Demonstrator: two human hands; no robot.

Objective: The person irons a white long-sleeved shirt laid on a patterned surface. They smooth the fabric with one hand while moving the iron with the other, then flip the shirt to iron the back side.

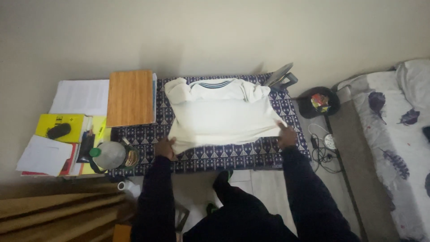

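On patterned cloth (251,154), both hands (165,148) pinch white shirt (224,118) corners.

The white shirt (221,116) is covering the middle of the patterned surface (251,154), so whatever is lying under it is not showing. The fingertips of the left hand (165,148) are slipping under the shirt's hem, leaving its grip unclear; the right hand (286,136) is blurring at the fingers. The bed (394,134) is running off the right edge. The wooden slats (53,210) are getting cut off at the bottom left corner. The small things inside the dark cap (319,103) are staying too tiny to make out. The grey object (280,78) behind the shirt is half hiding.
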